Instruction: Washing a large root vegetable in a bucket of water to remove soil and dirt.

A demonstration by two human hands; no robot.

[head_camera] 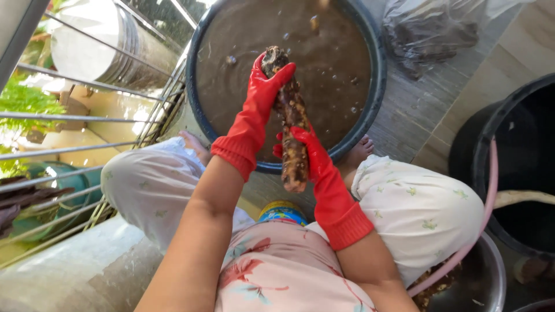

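Note:
Both my hands wear red rubber gloves. My left hand (261,95) grips the upper end of a long, knobbly brown root (291,118) caked in mud. My right hand (309,151) holds the same root lower down, near its bottom end. The root stands almost upright above the near rim of a large dark basin (377,75) filled with muddy brown water. I am sitting with my knees apart on either side of the basin.
A clear plastic bag (430,29) of dark roots lies beyond the basin at the upper right. A black tub (509,167) with a pink hose (491,190) stands at right, a metal bowl (485,277) below it. A metal railing (87,144) runs along the left.

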